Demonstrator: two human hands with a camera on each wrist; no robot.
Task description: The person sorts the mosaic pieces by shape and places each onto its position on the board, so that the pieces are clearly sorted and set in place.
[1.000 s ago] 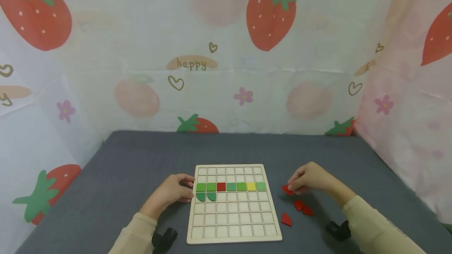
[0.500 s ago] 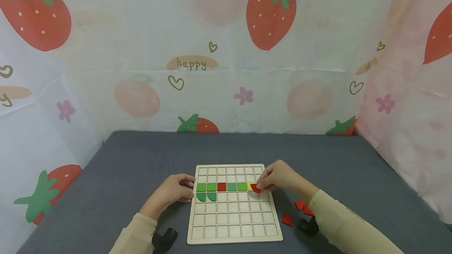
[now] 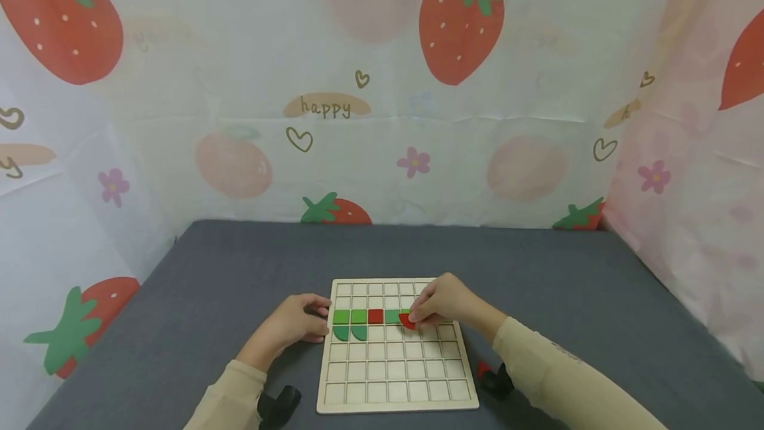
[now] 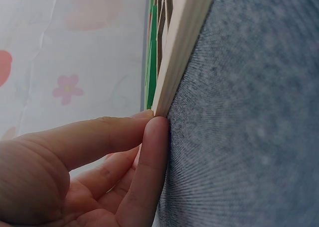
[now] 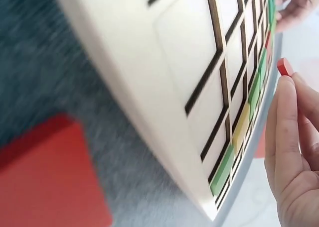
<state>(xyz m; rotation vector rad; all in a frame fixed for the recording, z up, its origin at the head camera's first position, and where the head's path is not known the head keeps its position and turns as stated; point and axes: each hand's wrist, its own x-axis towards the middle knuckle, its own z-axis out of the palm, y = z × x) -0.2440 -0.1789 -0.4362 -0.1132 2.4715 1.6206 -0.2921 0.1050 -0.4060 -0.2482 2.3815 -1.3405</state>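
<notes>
A wooden grid board (image 3: 377, 370) lies flat on the grey table. At its left edge my left hand (image 3: 295, 320) steadies it; in the left wrist view thumb and finger grip the rim. My right hand (image 3: 444, 300) pinches a red quarter-round tile (image 3: 407, 322) above the board's middle right, its tip also showing in the right wrist view. One row holds square tiles, including a red square tile (image 3: 375, 316) and a yellow tile (image 5: 241, 123). Below its left end sit two green quarter-round tiles (image 3: 359, 333). My right hand hides part of that row.
A red tile (image 3: 482, 369) lies right of the board, partly behind the black wrist mount (image 3: 498, 383). Another black mount (image 3: 279, 407) is on my left wrist. A strawberry-print cloth (image 3: 382, 178) stands behind and beside the table.
My right hand has carried the red quarter-round tile leftward from the loose pieces to above the board. My left hand has stayed at the board's edge.
</notes>
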